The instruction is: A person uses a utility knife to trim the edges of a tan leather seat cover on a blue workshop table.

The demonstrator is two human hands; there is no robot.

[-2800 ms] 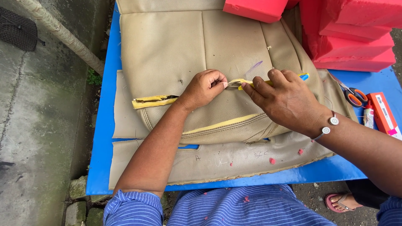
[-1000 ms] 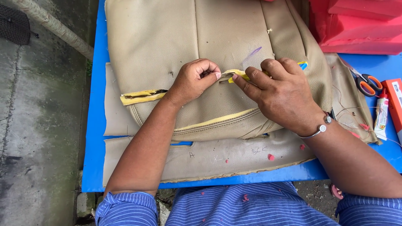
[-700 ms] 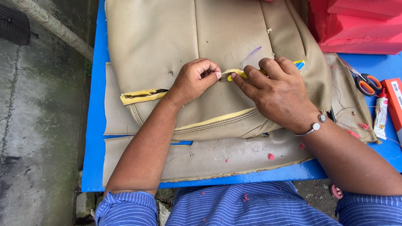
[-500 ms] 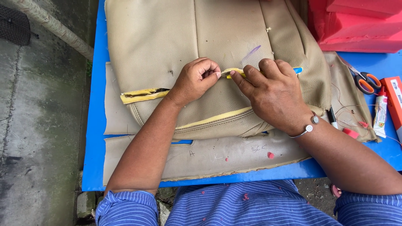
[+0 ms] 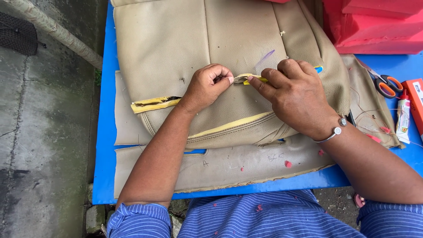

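We work at a blue table (image 5: 105,145) with both forearms reaching forward from rolled blue striped sleeves (image 5: 141,220). A beige leather seat cover (image 5: 198,39) lies across the table, resting on flat beige backing panels (image 5: 229,165).

Our left hand (image 5: 207,86) is curled into a loose fist, knuckles up, with the wrist bent slightly inward. Its fingertips (image 5: 229,80) fold under and pinch the edge of the leather at a split seam (image 5: 244,79) in the middle of the cover. The forearm runs diagonally from the lower left to that point.

Our right hand (image 5: 297,94) lies palm down on the cover, fingers pressed together and bent. Its index finger (image 5: 260,83) points left, and its tip meets the seam just beside the left fingertips. A thin yellow strip shows under this finger; we cannot tell whether it is held or only pressed. A metal bracelet (image 5: 332,134) circles the right wrist.

The seam gap continues to the left, where yellow foam (image 5: 154,103) shows through an open slit, well apart from both hands.

To the right, on the table, lie orange-handled scissors (image 5: 387,84) and a small glue tube (image 5: 402,115), near the cover's edge. Red foam blocks (image 5: 374,26) sit at the far right corner.
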